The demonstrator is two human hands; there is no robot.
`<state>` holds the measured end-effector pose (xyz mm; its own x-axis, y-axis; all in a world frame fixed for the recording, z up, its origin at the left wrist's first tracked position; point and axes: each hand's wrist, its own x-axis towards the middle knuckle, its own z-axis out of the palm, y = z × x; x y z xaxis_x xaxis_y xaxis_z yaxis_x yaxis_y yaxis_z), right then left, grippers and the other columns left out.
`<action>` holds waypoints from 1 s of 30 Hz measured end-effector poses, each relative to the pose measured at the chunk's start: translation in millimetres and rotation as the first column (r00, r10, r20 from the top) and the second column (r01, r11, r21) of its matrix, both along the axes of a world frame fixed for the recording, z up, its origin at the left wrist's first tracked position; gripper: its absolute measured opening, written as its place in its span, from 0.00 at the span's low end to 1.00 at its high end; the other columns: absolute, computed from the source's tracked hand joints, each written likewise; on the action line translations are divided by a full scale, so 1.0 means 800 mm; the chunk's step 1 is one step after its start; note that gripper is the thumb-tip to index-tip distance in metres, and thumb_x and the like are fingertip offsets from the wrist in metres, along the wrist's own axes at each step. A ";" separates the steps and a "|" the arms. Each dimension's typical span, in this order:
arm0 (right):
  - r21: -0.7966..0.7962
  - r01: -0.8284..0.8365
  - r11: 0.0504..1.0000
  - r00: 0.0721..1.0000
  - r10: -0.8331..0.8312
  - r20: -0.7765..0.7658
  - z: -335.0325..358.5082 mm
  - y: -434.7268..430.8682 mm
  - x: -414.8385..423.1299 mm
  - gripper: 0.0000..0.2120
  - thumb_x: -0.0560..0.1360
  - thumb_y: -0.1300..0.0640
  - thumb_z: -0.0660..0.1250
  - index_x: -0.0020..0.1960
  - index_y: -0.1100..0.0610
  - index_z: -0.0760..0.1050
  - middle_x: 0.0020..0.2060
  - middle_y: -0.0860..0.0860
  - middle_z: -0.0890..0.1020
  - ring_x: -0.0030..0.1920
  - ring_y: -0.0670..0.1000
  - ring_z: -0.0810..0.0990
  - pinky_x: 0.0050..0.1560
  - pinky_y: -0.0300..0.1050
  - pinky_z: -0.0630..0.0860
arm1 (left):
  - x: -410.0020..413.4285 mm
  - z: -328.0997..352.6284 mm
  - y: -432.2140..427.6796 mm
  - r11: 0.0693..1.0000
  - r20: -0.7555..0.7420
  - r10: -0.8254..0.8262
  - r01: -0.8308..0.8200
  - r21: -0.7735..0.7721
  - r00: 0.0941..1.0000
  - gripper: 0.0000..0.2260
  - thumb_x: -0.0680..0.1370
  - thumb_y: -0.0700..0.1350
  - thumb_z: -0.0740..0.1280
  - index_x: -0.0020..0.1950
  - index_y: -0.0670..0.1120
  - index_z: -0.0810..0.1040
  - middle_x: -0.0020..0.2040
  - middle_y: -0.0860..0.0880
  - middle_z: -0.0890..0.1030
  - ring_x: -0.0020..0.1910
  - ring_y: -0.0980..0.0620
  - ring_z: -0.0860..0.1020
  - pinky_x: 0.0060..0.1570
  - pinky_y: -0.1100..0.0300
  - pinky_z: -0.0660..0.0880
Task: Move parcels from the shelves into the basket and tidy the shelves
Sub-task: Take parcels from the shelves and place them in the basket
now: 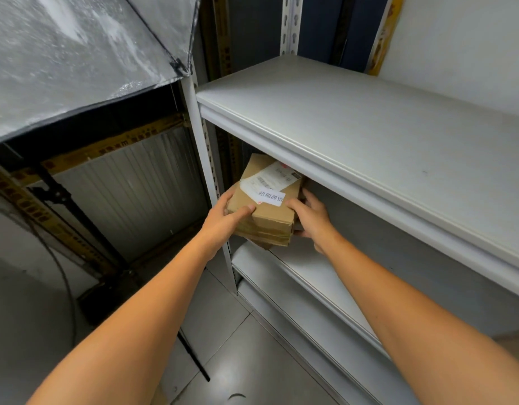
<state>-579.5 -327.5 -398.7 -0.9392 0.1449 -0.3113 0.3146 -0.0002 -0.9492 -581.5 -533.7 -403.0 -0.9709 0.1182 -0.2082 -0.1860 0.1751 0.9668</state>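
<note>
Head view: left hand [223,219] grips the cardboard parcel [267,213] at its near left corner, thumb on top; right hand [312,222] clasps its right side. The parcel is at the lower shelf's [316,276] left front edge, just beside the upright [201,159]; its far end passes under the upper shelf's [354,135] lip.

Left hand [223,222], right hand [312,222]: both curled, gripping.
</note>
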 end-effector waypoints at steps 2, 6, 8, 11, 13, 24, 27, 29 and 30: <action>0.010 -0.026 1.000 1.000 0.026 0.005 0.004 -0.003 0.010 0.26 0.75 0.55 0.69 0.71 0.42 0.69 0.60 0.49 0.80 0.53 0.49 0.81 0.39 0.47 0.82 | 0.010 0.000 -0.008 1.000 0.035 0.019 -0.019 0.002 0.999 0.27 0.75 0.56 0.71 0.71 0.62 0.65 0.65 0.51 0.73 0.61 0.52 0.74 0.59 0.51 0.76; 0.001 -0.048 0.999 0.999 0.048 0.022 0.006 -0.009 0.023 0.35 0.75 0.57 0.72 0.77 0.46 0.60 0.62 0.48 0.76 0.53 0.48 0.80 0.39 0.48 0.82 | 0.018 0.002 -0.022 0.999 0.080 0.018 -0.014 -0.048 0.997 0.25 0.74 0.58 0.71 0.68 0.63 0.66 0.64 0.49 0.72 0.61 0.48 0.74 0.61 0.46 0.75; -0.040 -0.045 0.998 0.998 0.047 0.043 0.007 -0.010 0.024 0.36 0.75 0.58 0.72 0.78 0.47 0.59 0.63 0.47 0.76 0.52 0.48 0.80 0.46 0.53 0.83 | 0.018 0.002 -0.024 0.998 0.102 0.013 -0.007 -0.058 0.995 0.24 0.74 0.57 0.71 0.67 0.63 0.65 0.63 0.49 0.72 0.60 0.48 0.74 0.61 0.46 0.75; -0.069 -0.025 0.997 0.997 0.030 0.074 0.010 -0.010 0.022 0.38 0.75 0.60 0.73 0.79 0.48 0.58 0.69 0.50 0.73 0.50 0.47 0.80 0.50 0.57 0.82 | 0.010 0.007 -0.024 0.998 0.142 -0.006 0.015 -0.058 0.990 0.25 0.75 0.54 0.71 0.69 0.62 0.64 0.62 0.48 0.73 0.58 0.48 0.75 0.59 0.47 0.78; -0.053 -0.018 0.998 0.996 0.022 0.085 0.013 -0.010 0.018 0.39 0.74 0.61 0.73 0.79 0.47 0.58 0.71 0.50 0.71 0.47 0.45 0.80 0.50 0.57 0.82 | 0.002 0.010 -0.025 0.998 0.179 -0.034 0.042 -0.041 0.983 0.29 0.75 0.53 0.72 0.72 0.62 0.62 0.62 0.49 0.73 0.58 0.48 0.77 0.56 0.48 0.79; -0.025 -0.012 1.000 0.999 0.014 0.049 0.010 -0.019 0.027 0.40 0.70 0.62 0.76 0.76 0.46 0.63 0.74 0.52 0.69 0.68 0.53 0.73 0.59 0.61 0.78 | 0.017 0.011 -0.035 0.997 0.239 -0.067 0.073 -0.015 0.969 0.39 0.73 0.46 0.75 0.78 0.60 0.57 0.65 0.47 0.73 0.58 0.47 0.78 0.58 0.47 0.78; -0.018 -0.056 0.998 0.996 0.057 0.063 0.015 -0.017 0.048 0.40 0.70 0.63 0.76 0.76 0.48 0.63 0.74 0.52 0.68 0.70 0.53 0.71 0.61 0.61 0.78 | 0.044 0.018 -0.036 0.997 0.252 -0.062 0.069 -0.021 0.966 0.40 0.73 0.45 0.75 0.78 0.61 0.56 0.65 0.47 0.73 0.58 0.48 0.78 0.58 0.47 0.79; -0.017 -0.094 0.995 0.993 0.095 0.076 0.020 -0.015 0.063 0.40 0.71 0.63 0.76 0.77 0.48 0.62 0.73 0.52 0.69 0.69 0.53 0.72 0.60 0.61 0.78 | 0.064 0.024 -0.036 0.998 0.262 -0.041 0.051 -0.032 0.964 0.40 0.73 0.45 0.75 0.77 0.61 0.56 0.64 0.47 0.74 0.59 0.47 0.77 0.58 0.46 0.79; -0.016 -0.119 0.993 0.989 0.120 0.081 0.023 -0.014 0.070 0.40 0.71 0.64 0.75 0.77 0.48 0.62 0.73 0.52 0.70 0.68 0.53 0.73 0.60 0.60 0.78 | 0.075 0.027 -0.036 0.999 0.263 -0.023 0.035 -0.041 0.965 0.39 0.73 0.45 0.75 0.77 0.62 0.57 0.64 0.47 0.74 0.60 0.47 0.77 0.58 0.46 0.78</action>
